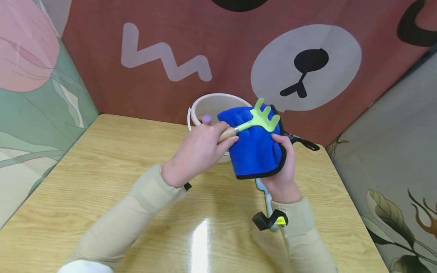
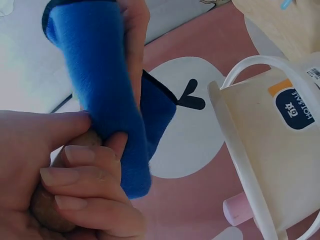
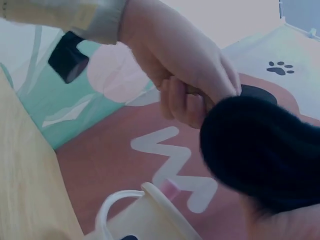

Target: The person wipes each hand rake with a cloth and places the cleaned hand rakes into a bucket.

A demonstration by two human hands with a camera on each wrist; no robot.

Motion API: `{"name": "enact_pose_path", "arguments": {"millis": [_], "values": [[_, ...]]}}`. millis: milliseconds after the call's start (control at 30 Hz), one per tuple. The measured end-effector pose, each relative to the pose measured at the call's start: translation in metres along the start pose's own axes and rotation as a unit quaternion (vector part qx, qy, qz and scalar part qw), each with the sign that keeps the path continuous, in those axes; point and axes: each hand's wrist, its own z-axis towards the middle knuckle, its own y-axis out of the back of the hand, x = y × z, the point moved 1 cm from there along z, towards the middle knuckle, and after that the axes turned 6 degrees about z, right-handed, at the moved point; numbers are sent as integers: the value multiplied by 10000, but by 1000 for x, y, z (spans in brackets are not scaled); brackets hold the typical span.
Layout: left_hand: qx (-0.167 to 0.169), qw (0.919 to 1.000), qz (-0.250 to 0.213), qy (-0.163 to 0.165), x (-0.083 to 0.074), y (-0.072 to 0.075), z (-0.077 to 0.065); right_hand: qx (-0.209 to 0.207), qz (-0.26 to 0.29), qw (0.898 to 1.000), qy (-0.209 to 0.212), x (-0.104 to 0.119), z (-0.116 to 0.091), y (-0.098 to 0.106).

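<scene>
A small hand rake with green tines (image 1: 263, 118) and a wooden handle lies across a blue cloth (image 1: 252, 157) with black edging. My left hand (image 1: 198, 149) grips the rake by its handle. In the left wrist view, its fingers curl round the wooden handle (image 2: 47, 210), close against the cloth. My right hand (image 1: 285, 176) holds the cloth from below and the right side, thumb on its front near the tines. Dark and close, the cloth (image 3: 255, 145) hides most of my right hand in the right wrist view.
Behind my hands stands a white bucket (image 1: 218, 100) with a bail handle; a purple handle end (image 1: 206, 120) sticks out of it. Under my right forearm a light blue tool (image 1: 268, 199) rests on the wooden table (image 1: 164, 227). Behind the cloth a black handle (image 1: 308, 144) shows.
</scene>
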Motion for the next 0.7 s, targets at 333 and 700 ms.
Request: {"name": "enact_pose_path", "arguments": {"millis": [333, 700], "values": [[76, 9999, 71, -86, 2, 5, -5, -168, -417, 9975, 538, 13, 1, 11], [-15, 9999, 38, -92, 2, 10, -4, -312, -946, 9896, 1041, 14, -5, 7]]}}
